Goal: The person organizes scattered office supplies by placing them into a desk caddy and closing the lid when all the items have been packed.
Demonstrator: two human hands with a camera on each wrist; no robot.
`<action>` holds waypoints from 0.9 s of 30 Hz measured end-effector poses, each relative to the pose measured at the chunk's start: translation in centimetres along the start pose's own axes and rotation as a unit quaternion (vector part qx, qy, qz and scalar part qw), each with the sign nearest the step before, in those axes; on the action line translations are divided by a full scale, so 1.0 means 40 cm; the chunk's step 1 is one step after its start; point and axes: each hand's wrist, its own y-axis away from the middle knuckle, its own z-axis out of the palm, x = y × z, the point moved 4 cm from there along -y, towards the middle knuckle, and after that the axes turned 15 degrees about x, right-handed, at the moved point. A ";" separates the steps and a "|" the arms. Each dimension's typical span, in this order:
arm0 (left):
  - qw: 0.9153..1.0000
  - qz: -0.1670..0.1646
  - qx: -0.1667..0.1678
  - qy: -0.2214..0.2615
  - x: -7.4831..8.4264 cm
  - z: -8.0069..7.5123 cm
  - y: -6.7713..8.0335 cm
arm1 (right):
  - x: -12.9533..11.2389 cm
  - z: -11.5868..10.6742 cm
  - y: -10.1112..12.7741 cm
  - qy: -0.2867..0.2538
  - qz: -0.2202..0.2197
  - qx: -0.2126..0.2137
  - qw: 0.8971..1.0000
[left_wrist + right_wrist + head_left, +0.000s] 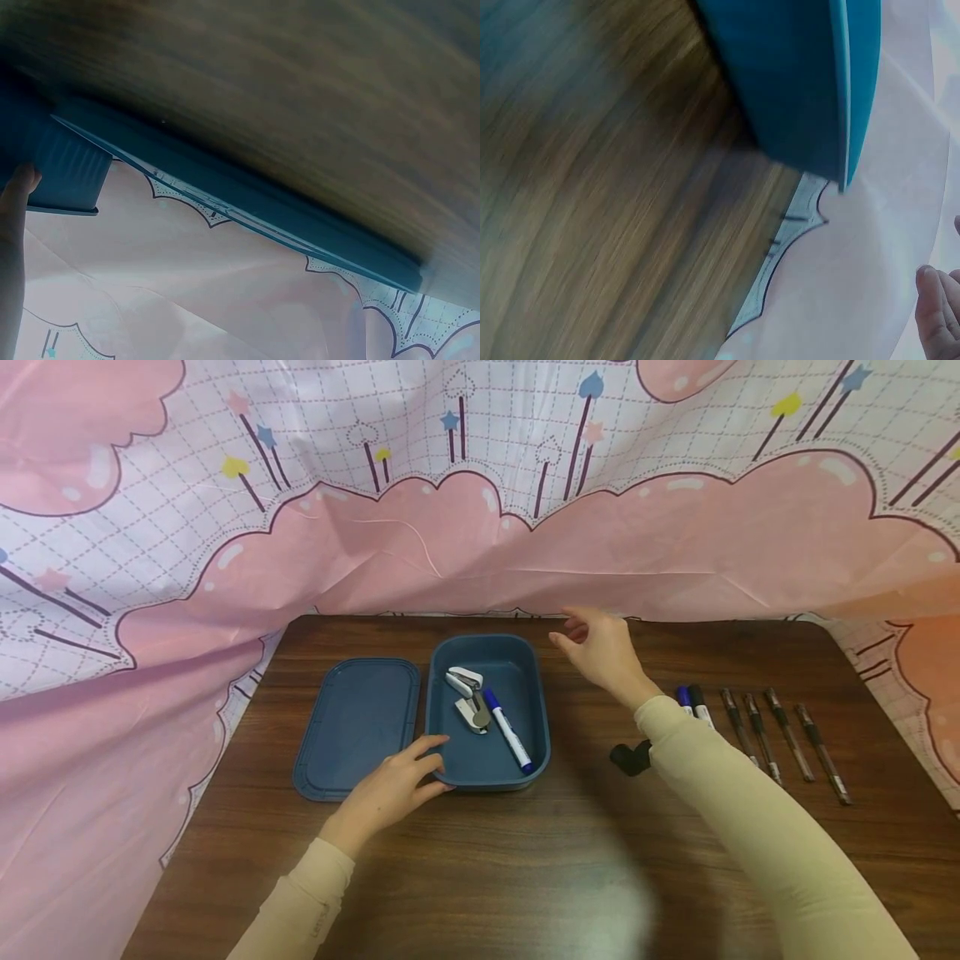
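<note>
A blue plastic box (543,727) stands uncovered on the table. Inside it lie a white mini stapler (465,681), a white-and-grey piece (472,713) like another small stapler, and a white marker with blue ends (508,732). My left hand (390,793) rests its fingertips on the box's near left rim, and one finger touches the outer wall (67,180) in the left wrist view. Beyond the box's right side my right hand (600,647) is raised above the table, fingers loosely bent, holding nothing. Only its fingertips (934,307) enter the right wrist view.
Left of the box lies its flat blue lid (360,727). Two markers (697,700), one blue-capped and one black-capped, are partly behind the right sleeve. Several black-gripped pens (787,731) lie farther right. A small black object (628,760) sits beside the sleeve. A patterned curtain (480,543) hangs behind the table.
</note>
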 end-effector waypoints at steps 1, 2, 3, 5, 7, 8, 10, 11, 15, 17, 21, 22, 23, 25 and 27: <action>1.000 -0.001 0.000 -0.001 0.001 0.000 -0.001 | 0.008 -0.007 0.000 0.002 0.005 0.001 1.000; 1.000 -0.001 -0.001 -0.001 0.000 0.000 0.000 | 0.018 -0.014 0.001 0.004 0.010 0.001 1.000; 1.000 -0.002 -0.002 -0.002 0.000 0.000 -0.001 | 0.029 -0.021 0.003 0.007 0.016 0.001 1.000; 1.000 -0.002 -0.003 -0.004 0.000 0.001 -0.001 | 0.052 -0.036 0.008 0.009 0.025 0.003 1.000; 1.000 -0.004 -0.004 -0.005 -0.001 0.002 -0.001 | 0.077 -0.049 0.016 0.009 0.034 0.006 0.999; 1.000 -0.004 -0.004 -0.005 -0.002 0.002 -0.001 | 0.090 -0.056 0.021 0.011 0.038 0.006 0.999; 1.000 -0.003 -0.001 -0.005 -0.002 0.001 -0.001 | 0.113 -0.069 0.031 0.017 0.048 0.007 0.999; 1.000 -0.003 0.000 -0.005 -0.002 0.000 -0.001 | 0.125 -0.075 0.035 0.023 0.052 0.007 0.998; 1.000 -0.003 0.004 -0.005 -0.002 -0.001 0.000 | 0.171 -0.093 0.056 0.044 0.069 0.001 0.997; 1.000 -0.002 0.005 -0.006 -0.002 0.000 0.000 | 0.191 -0.099 0.069 0.055 0.071 -0.005 0.996; 1.000 0.003 0.006 -0.005 -0.002 0.004 0.000 | 0.226 -0.109 0.099 0.074 0.079 -0.014 0.994; 1.000 0.003 0.004 -0.006 -0.003 0.005 0.000 | 0.236 -0.111 0.106 0.079 0.085 -0.016 0.993; 1.000 0.002 0.003 -0.006 -0.003 0.005 0.001 | 0.246 -0.112 0.113 0.082 0.090 -0.018 0.992; 1.000 0.000 0.002 -0.006 -0.003 0.006 0.001 | 0.265 -0.112 0.125 0.085 0.103 -0.025 0.991; 1.000 0.000 0.002 -0.007 -0.003 0.006 0.002 | 0.281 -0.111 0.137 0.091 0.111 -0.036 0.989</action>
